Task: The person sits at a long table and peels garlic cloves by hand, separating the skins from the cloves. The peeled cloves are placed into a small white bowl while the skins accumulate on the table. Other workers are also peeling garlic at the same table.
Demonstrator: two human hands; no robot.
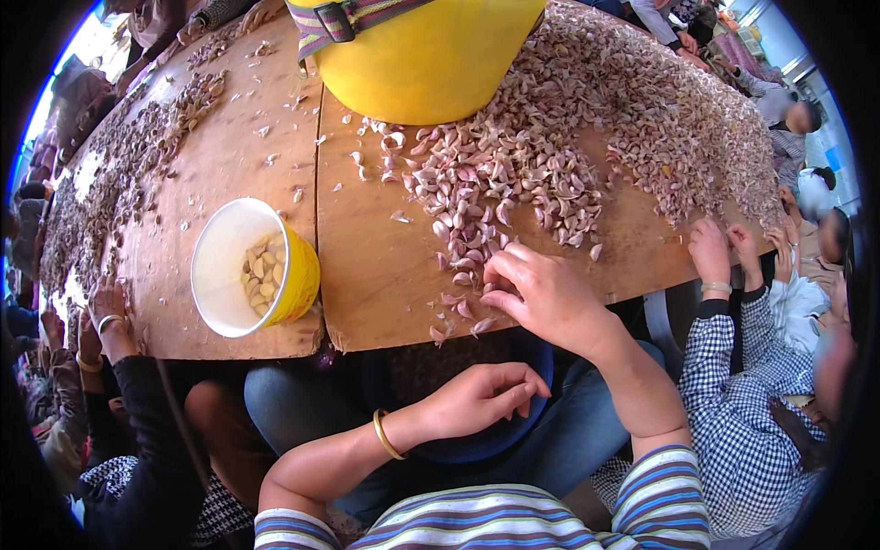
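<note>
Unpeeled garlic cloves (481, 185) lie spread over a wooden table, their near end tapering to the edge. My right hand (540, 292) rests at that tapering end, fingers bent against the cloves; whether a clove is between the fingertips cannot be told. Over my lap, my left hand (485, 399) has its fingers curled, their undersides hidden, so I cannot tell if it holds anything. Below it a blue basin (474, 450) sits on my lap with dark contents in shadow. To the left, a yellow and white tub (299, 278) holds pale peeled cloves.
A large yellow bucket (419, 62) with a striped strap stands on the table (385, 302) ahead. A seam crosses the tabletop. More cloves (137, 165) lie at the left. Co-workers sit close on both sides, hands at the table edge; others are across the table.
</note>
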